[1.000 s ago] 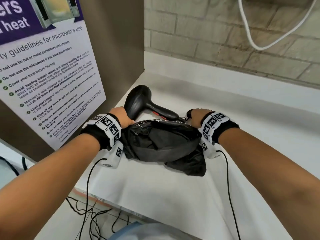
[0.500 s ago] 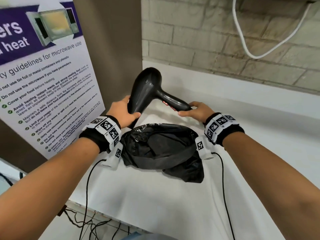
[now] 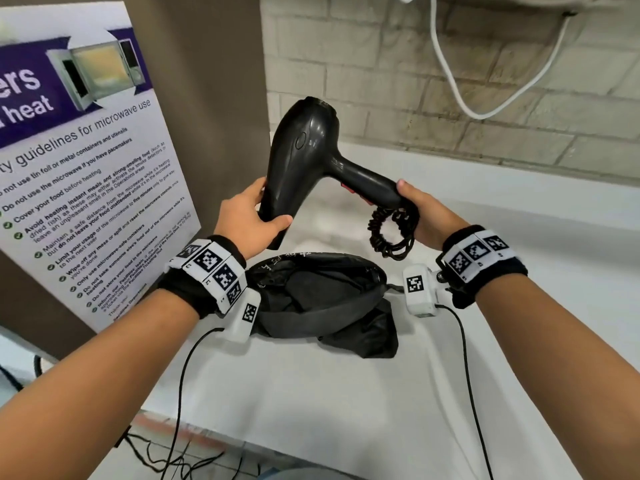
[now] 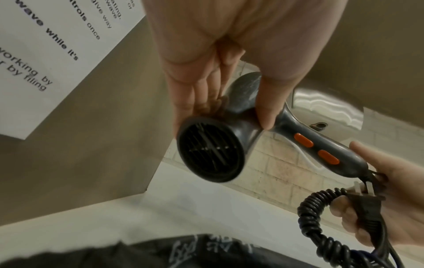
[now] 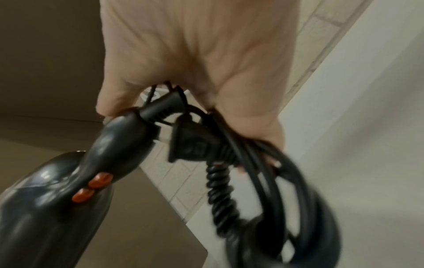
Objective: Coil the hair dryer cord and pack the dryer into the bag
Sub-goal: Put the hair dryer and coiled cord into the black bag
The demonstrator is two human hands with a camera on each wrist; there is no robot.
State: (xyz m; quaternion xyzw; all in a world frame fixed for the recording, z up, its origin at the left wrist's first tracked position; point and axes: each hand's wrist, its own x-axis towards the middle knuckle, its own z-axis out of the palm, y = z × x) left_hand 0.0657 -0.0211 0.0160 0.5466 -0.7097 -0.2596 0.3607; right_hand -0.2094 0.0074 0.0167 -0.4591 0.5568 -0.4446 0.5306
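A black hair dryer [image 3: 304, 161] with orange buttons [image 4: 304, 140] hangs in the air above an open black bag [image 3: 318, 296] that lies on the white counter. My left hand [image 3: 249, 220] grips the dryer's barrel near the nozzle [image 4: 210, 152]. My right hand [image 3: 426, 216] holds the end of the handle [image 5: 119, 137] together with the coiled cord [image 3: 393, 233] and its plug [image 5: 195, 145]. The cord loops [image 5: 286, 208] dangle below that hand.
A microwave guidelines poster [image 3: 79, 188] leans on the brown panel at the left. A brick wall [image 3: 450, 91] with a white cable [image 3: 485, 98] rises behind the white counter [image 3: 346, 393]. Black sensor wires [image 3: 180, 393] trail off the counter's front edge.
Both hands have lifted the dryer up from behind the bag; it now hangs higher above the bag's opening, and the coiled cord has come into view under the right hand.
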